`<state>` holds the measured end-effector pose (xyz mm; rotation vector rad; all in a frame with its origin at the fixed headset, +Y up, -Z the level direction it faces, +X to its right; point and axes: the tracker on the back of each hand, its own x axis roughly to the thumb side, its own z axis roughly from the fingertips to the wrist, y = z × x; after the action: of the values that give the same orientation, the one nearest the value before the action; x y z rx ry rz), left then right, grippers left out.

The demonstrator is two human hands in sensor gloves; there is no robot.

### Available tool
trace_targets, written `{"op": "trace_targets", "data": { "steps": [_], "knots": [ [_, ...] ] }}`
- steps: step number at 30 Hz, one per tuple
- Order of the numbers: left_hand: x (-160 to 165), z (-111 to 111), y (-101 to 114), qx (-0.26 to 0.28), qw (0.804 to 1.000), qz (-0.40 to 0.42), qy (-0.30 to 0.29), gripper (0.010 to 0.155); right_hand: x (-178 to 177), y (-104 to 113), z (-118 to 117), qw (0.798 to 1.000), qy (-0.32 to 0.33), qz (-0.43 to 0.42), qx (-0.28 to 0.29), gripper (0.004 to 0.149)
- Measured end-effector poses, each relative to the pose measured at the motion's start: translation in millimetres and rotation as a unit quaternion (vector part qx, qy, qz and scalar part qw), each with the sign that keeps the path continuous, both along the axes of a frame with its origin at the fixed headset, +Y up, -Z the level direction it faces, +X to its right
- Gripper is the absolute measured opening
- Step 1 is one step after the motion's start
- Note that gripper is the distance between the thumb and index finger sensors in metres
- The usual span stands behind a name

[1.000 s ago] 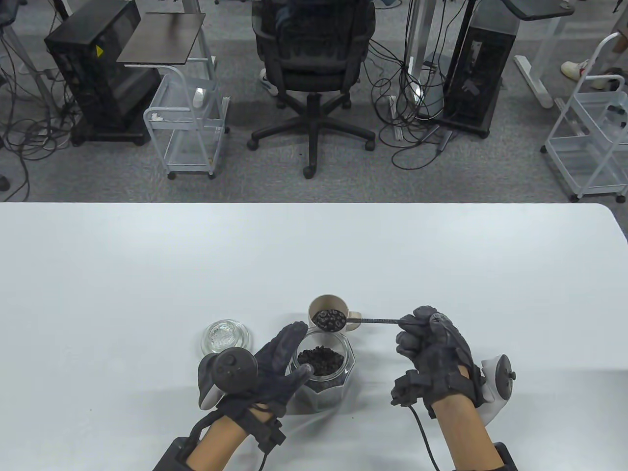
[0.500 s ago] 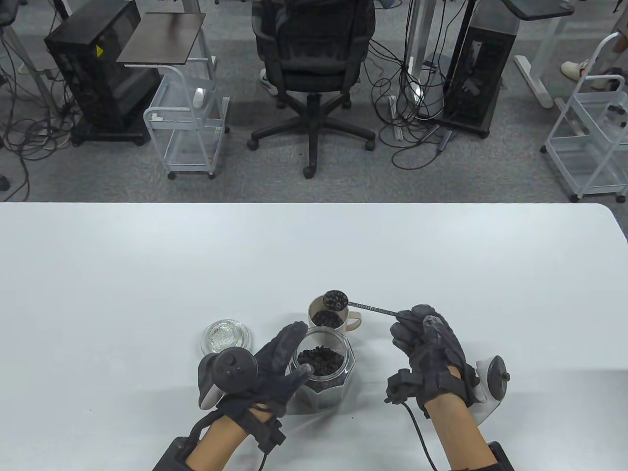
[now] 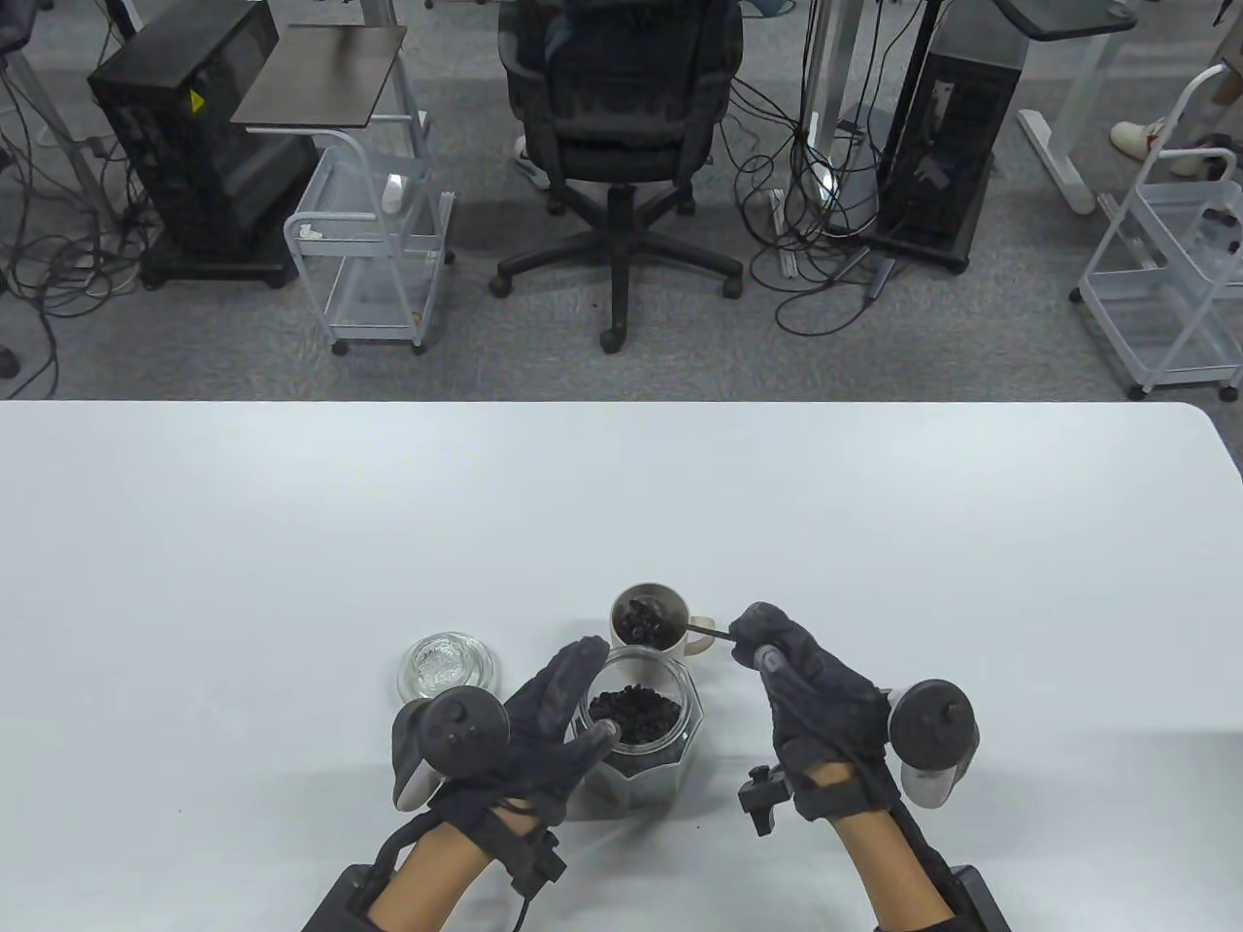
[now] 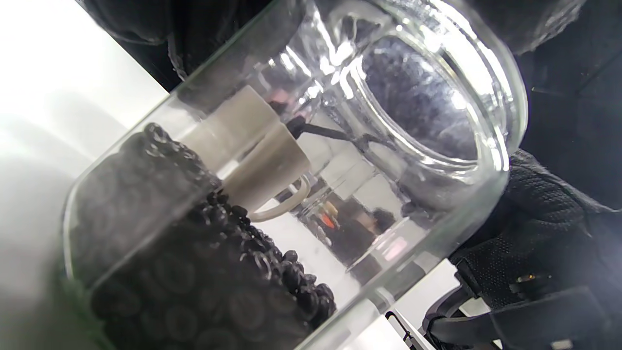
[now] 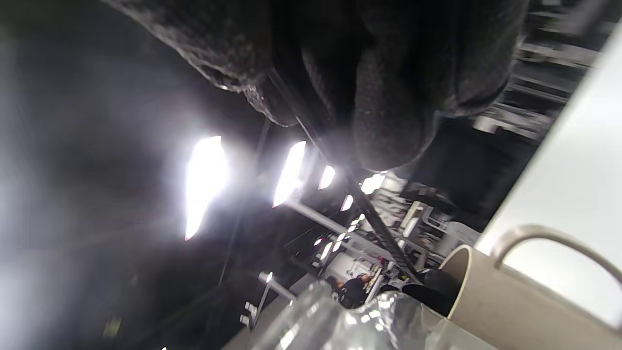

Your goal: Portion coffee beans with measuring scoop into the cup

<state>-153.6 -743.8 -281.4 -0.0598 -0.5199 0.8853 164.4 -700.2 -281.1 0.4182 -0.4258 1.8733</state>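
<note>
A beige cup with a side handle stands just behind the open glass jar of coffee beans. My left hand grips the jar from its left side. My right hand pinches the thin dark handle of the measuring scoop. The scoop's bowl is tipped down inside the cup's mouth, over dark beans lying in the cup. In the right wrist view the scoop handle runs from my fingers down into the cup. Through the jar the left wrist view shows the beans and the cup.
The jar's glass lid lies on the white table left of the jar. Beyond the table's far edge are an office chair, wire carts and computer towers on the floor.
A second ago the full scoop hung level over the cup. It then lifted toward the far rim. My right hand has since rolled over and moved left, tipping the scoop into the cup.
</note>
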Motion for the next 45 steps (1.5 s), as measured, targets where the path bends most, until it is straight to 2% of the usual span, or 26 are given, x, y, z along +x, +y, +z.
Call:
{"op": "trace_targets", "data": {
  "steps": [3, 8, 10, 13, 16, 18, 21, 26, 32, 36, 40, 45],
  "knots": [
    [0, 0, 0, -0.001, 1.000, 0.000, 0.000, 0.085, -6, 6, 4, 0.998, 0.011, 0.053, 0.031, 0.043],
    [0, 0, 0, 0.000, 1.000, 0.000, 0.001, 0.085, -4, 9, 6, 0.998, 0.000, 0.037, 0.043, 0.043],
    [0, 0, 0, 0.000, 1.000, 0.001, 0.001, 0.085, 2, 10, 6, 0.999, -0.016, 0.005, 0.040, 0.043],
    [0, 0, 0, 0.001, 1.000, 0.001, 0.001, 0.085, 13, 8, 6, 0.995, -0.034, -0.095, 0.018, 0.043],
    [0, 0, 0, 0.000, 1.000, 0.002, 0.001, 0.085, 23, 5, 4, 0.978, -0.026, -0.204, -0.020, 0.043],
    [0, 0, 0, -0.001, 1.000, 0.002, 0.001, 0.085, 29, 5, 4, 0.968, -0.026, -0.247, -0.031, 0.043],
    [0, 0, 0, 0.001, 1.000, 0.003, -0.001, 0.085, 35, 7, 4, 0.962, -0.030, -0.269, -0.029, 0.043],
    [-5, 0, 5, 0.020, 1.000, 0.001, 0.008, 0.084, 48, 14, 6, 0.957, -0.043, -0.285, -0.017, 0.043],
    [-26, -4, 16, 0.038, 0.998, 0.018, 0.045, 0.083, 63, 18, 7, 0.948, -0.059, -0.313, -0.007, 0.042],
    [-44, -8, 21, 0.034, 0.996, 0.034, 0.069, 0.083, 74, 22, 8, 0.953, -0.082, -0.290, 0.012, 0.042],
    [-66, -13, 24, 0.051, 0.992, -0.016, 0.112, 0.082, 87, 24, 9, 0.956, -0.109, -0.269, 0.029, 0.042],
    [-88, -20, 19, 0.024, 0.989, -0.015, 0.145, 0.082, 96, 25, 10, 0.958, -0.134, -0.249, 0.043, 0.041]
  ]
}}
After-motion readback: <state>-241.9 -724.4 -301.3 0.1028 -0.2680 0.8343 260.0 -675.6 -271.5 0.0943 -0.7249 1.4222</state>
